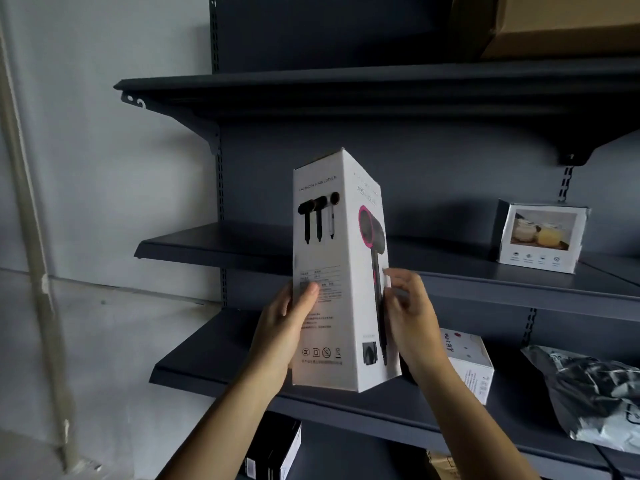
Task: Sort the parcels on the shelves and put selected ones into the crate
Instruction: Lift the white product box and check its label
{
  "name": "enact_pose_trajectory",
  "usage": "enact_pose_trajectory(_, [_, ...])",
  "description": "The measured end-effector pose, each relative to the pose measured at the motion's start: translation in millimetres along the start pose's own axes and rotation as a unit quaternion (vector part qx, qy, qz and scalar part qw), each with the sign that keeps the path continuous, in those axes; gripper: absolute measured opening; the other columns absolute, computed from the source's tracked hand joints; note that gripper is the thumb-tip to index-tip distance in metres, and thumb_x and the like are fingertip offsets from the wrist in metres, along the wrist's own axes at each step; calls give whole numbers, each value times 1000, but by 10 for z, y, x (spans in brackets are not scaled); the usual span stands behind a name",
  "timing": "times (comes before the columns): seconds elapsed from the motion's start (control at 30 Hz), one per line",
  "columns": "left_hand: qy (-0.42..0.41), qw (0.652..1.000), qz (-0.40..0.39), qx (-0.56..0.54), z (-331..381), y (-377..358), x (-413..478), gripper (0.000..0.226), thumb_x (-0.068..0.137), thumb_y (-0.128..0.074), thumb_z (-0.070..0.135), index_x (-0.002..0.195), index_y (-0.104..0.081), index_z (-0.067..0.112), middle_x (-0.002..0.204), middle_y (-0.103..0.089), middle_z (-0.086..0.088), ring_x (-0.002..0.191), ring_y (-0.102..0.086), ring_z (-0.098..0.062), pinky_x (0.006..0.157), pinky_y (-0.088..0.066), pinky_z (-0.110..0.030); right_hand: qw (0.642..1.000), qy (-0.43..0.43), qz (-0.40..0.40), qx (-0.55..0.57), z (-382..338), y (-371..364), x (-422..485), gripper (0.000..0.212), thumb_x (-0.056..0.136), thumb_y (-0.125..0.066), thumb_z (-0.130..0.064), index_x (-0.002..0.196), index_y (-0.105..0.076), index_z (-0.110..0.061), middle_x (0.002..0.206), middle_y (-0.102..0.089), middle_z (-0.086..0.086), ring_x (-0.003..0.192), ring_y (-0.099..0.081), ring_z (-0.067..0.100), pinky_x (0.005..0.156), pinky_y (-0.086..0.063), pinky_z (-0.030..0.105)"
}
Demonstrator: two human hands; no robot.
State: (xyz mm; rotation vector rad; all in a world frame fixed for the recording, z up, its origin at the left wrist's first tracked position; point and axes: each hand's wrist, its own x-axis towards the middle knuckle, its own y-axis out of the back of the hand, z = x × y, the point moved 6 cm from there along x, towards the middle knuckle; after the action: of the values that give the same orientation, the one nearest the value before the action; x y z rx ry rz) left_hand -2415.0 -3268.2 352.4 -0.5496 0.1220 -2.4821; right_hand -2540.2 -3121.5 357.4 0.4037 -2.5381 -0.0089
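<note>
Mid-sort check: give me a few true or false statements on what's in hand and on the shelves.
1. Both the left hand and the right hand hold the hair dryer box upright. True.
2. The hair dryer box is black. False: it is white.
3. The jar-picture box sits on the top shelf. False: it sits on the middle shelf; the top shelf holds a cardboard box.
4. A mailer bag lies on the lower shelf, right side. True.
5. The crate is in view. False: none shows.
</note>
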Motion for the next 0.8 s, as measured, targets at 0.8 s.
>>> enact_pose_trajectory(0.8, [20, 999, -23, -12, -97, -18, 82, 39, 73, -68, 44, 110, -63, 31, 107, -71, 9, 93, -67, -3, 72, -49, -18, 964, -132, -116, 202, 7, 13, -119, 31, 101, -41, -38, 108, -68, -24, 99, -75, 2, 82, -72, 18, 60, -54, 25])
